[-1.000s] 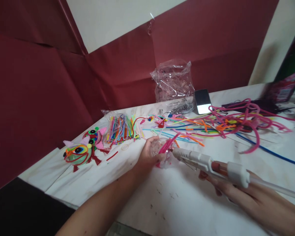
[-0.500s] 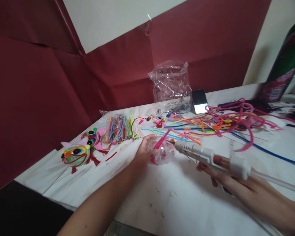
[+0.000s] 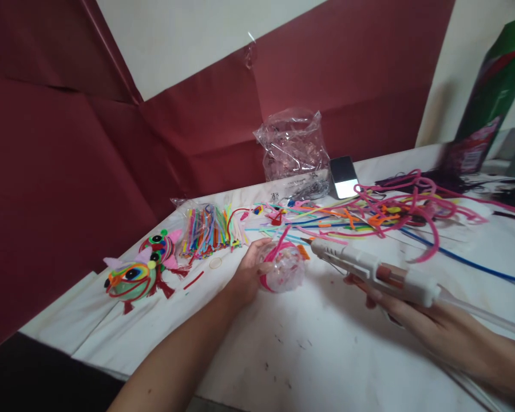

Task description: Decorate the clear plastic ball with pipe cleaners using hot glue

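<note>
We see a clear ball (image 3: pixel 290 274) near the middle of the view, over the white table (image 3: pixel 335 349), with a pink fuzzy strip (image 3: pixel 275 250) across its ten o'clock side. The left hand (image 3: pixel 248 273) curls around the ball's nine o'clock side, holding it. The right hand (image 3: pixel 405 313), at about four o'clock from the ball, is wrapped around the grip of a white glue gun (image 3: pixel 347 260); its nozzle points back toward the ball, near its two o'clock edge.

For writing, taking the ball as our dial's centre, we look first to twelve o'clock: a crumpled transparent bag (image 3: pixel 294 151) carries dark print near its base, too small for us to read. Toward two o'clock, a green package (image 3: pixel 487 103) shows a pink lower panel with a pale barcode-like patch; its lettering is too blurred.

Between one and two stands a dark device (image 3: pixel 344 176) with a bright lower part. At ten we find bundled coloured pipe cleaners (image 3: pixel 208 232), and at nine a big-eyed animal ornament (image 3: pixel 134 277) with red tassels.
</note>
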The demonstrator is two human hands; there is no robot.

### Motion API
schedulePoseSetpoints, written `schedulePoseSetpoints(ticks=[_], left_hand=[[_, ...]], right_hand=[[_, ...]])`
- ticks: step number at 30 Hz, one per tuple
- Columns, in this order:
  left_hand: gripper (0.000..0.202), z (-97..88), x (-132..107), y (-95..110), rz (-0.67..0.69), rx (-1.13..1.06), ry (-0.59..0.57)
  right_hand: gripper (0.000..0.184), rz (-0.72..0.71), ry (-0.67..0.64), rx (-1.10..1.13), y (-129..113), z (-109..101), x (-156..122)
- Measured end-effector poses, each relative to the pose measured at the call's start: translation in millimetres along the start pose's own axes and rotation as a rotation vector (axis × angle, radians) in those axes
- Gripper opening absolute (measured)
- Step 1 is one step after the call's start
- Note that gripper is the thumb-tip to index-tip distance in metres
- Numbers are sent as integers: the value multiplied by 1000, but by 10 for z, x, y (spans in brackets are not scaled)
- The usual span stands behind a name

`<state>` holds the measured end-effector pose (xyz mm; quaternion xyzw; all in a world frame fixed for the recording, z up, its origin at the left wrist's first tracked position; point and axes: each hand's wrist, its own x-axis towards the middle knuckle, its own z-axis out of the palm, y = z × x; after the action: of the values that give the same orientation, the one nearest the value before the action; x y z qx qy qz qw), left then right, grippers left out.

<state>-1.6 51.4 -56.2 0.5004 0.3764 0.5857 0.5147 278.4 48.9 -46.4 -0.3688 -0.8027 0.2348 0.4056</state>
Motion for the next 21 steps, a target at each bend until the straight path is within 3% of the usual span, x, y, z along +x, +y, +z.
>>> schedulePoseSetpoints(ticks=[3,9,12,19,21], left_hand=[[53,-18,2,-17,1,-5,-14],[62,-9,-13,-66,27,28,-42],[72,-4,-33,-91,81,142,-66],[67,-4,-107,58,554,737,-97],[69,12,-137,139,655,823,-96]], right_hand=[[45,39,-16,1,14,-13,-20],[45,103,-169,11,-102,-67,-51],[46,115,-139,53,-134,-58,-68],[55,245,-132,-36,197,-71,-99],[56,253,-34,-74,229,-94,-88]])
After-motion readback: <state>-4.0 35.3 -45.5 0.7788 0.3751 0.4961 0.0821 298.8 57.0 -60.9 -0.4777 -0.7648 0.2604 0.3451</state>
